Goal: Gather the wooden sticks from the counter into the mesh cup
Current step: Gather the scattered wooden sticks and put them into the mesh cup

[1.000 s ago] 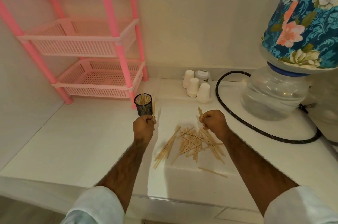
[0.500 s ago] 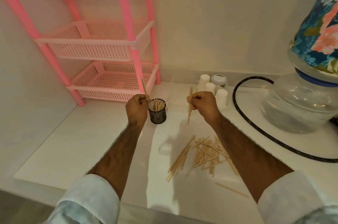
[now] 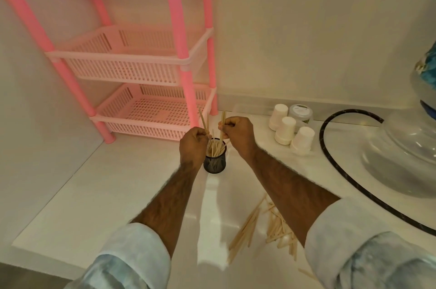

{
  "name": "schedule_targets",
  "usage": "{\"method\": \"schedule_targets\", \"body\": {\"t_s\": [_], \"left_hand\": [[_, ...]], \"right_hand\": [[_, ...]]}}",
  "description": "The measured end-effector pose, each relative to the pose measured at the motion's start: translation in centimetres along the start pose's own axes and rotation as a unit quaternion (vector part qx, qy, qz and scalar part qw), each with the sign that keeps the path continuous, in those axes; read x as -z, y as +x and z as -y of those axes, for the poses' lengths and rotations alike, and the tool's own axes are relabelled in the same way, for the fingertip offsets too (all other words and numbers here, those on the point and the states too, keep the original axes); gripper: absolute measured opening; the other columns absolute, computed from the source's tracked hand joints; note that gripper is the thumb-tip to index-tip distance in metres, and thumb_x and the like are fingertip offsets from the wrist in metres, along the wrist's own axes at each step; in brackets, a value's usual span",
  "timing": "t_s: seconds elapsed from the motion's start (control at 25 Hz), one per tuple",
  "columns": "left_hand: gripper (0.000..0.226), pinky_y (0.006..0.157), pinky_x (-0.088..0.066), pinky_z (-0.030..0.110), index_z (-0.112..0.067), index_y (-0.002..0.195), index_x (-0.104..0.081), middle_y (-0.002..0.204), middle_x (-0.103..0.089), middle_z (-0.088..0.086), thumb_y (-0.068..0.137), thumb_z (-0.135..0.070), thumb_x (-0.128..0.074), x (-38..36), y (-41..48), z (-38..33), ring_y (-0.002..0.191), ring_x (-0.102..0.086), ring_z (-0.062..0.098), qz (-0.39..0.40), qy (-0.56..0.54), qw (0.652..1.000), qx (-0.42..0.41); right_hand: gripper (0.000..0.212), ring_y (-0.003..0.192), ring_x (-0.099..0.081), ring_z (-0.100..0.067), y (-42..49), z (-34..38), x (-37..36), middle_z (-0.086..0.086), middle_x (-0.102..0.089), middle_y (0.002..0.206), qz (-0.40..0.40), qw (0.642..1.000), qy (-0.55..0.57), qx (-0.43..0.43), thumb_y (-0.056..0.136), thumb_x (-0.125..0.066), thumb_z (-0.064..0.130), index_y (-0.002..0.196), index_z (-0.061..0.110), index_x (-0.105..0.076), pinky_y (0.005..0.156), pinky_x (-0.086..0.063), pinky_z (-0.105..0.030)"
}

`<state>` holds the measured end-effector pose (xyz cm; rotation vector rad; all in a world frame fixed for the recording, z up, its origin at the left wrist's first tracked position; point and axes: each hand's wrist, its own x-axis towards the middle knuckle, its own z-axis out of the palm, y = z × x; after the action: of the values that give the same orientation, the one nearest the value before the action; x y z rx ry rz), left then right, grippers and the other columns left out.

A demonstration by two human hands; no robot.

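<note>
A small black mesh cup (image 3: 214, 163) stands on the white counter (image 3: 99, 199) with several wooden sticks upright in it. My left hand (image 3: 192, 147) hovers just left of the cup's rim and pinches wooden sticks (image 3: 204, 122) that point upward. My right hand (image 3: 237, 134) is just right of the rim and pinches one wooden stick (image 3: 222, 125) nearly upright over the cup. A loose pile of sticks (image 3: 264, 229) lies on the counter near me, partly hidden by my right forearm.
A pink plastic shelf rack (image 3: 151, 109) stands at the back left, close behind the cup. Three upturned white paper cups (image 3: 286, 133) and a small lidded tub (image 3: 300, 113) sit to the right. A black hose (image 3: 330, 154) loops round a clear water jug (image 3: 405, 154).
Both hands have come together over the mesh cup; the right hand carried its stick leftward to the rim. The camera view swung left and down, so the loose pile now lies lower in view.
</note>
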<state>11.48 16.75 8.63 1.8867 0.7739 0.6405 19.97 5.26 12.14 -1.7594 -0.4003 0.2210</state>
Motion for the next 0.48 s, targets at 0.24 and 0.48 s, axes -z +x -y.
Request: {"method": "schedule_targets", "body": {"t_s": [0.24,0.48], "left_hand": [[0.006,0.085,-0.053,0.042,-0.026,0.086,-0.066,0.089,-0.072,-0.007,0.085,-0.019,-0.065,-0.5,0.3,3.1,0.087,-0.066,0.020,0.024,0.065,0.998,0.008],[0.011,0.081,-0.052,0.034,-0.024,0.093,-0.072,0.091,-0.071,-0.007,0.084,-0.020,-0.066,-0.9,0.1,3.9,0.087,-0.066,0.019,0.050,0.110,0.993,0.005]], "right_hand": [[0.009,0.062,-0.060,-0.020,0.4,-2.0,-1.5,-0.010,-0.070,0.070,0.026,0.999,-0.045,-0.013,0.083,-0.072,0.007,0.077,0.003,-0.075,0.072,-0.056,-0.043],[0.012,0.079,-0.069,-0.022,0.4,-2.8,-2.2,-0.009,-0.075,0.090,0.047,0.995,-0.090,-0.025,0.085,-0.068,0.007,0.093,0.004,-0.077,0.081,-0.060,-0.041]]}}
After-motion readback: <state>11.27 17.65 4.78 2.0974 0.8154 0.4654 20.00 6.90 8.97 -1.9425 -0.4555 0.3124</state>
